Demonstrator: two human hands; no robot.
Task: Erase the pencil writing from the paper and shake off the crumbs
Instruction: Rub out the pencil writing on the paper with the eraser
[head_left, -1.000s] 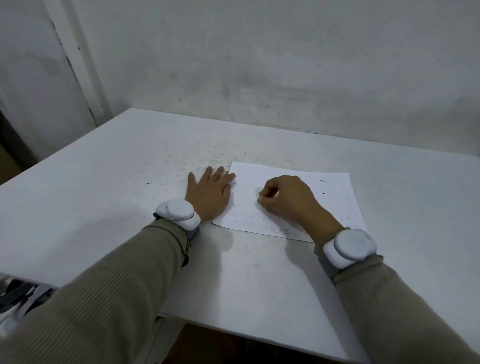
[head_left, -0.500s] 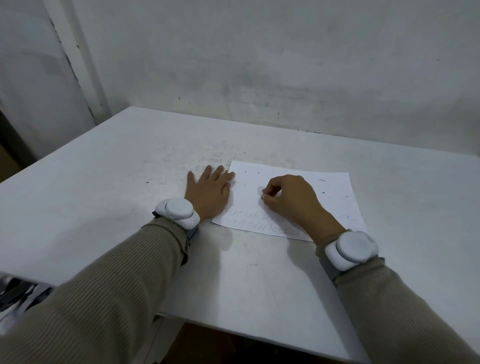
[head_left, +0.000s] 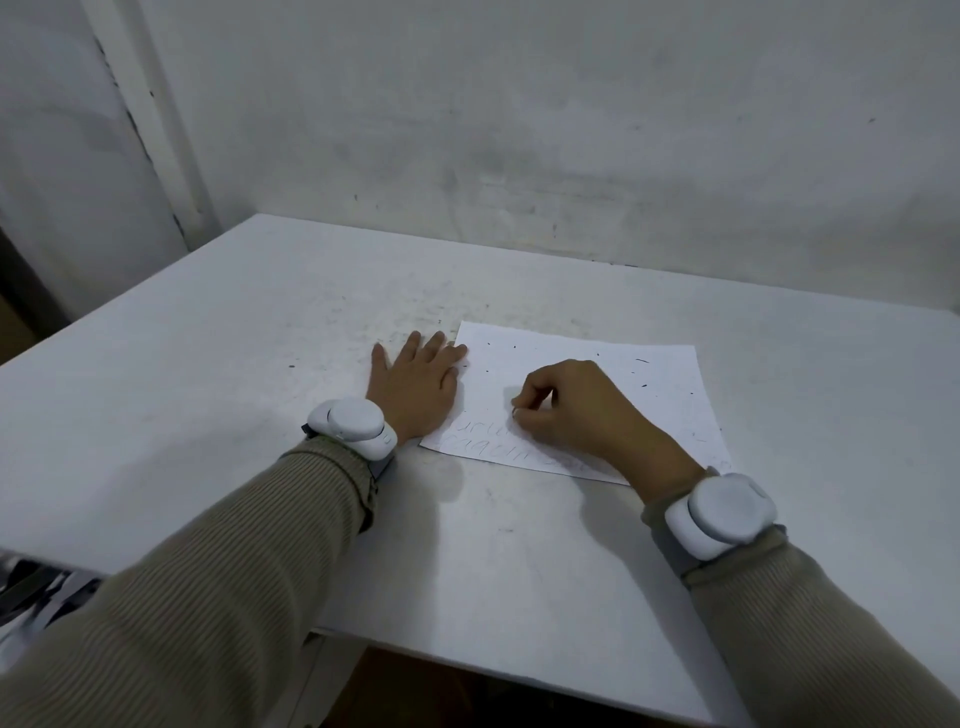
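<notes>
Though tiny, eraser (head_left: 516, 413) inside right grip (head_left: 576, 410).

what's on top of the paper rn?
On the paper: right hand pinching a tiny eraser; left hand flat on its left edge; dark crumbs; pencil writing. Anything under the right hand is hidden.

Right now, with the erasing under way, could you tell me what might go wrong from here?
1. The left hand lies mostly on the table and touches only the left edge of the paper, so rubbing may shift or crease the sheet.
2. The right hand, pinching the eraser, rests over the pencil writing and may smudge it.
3. The dark crumbs could get ground in.
</notes>
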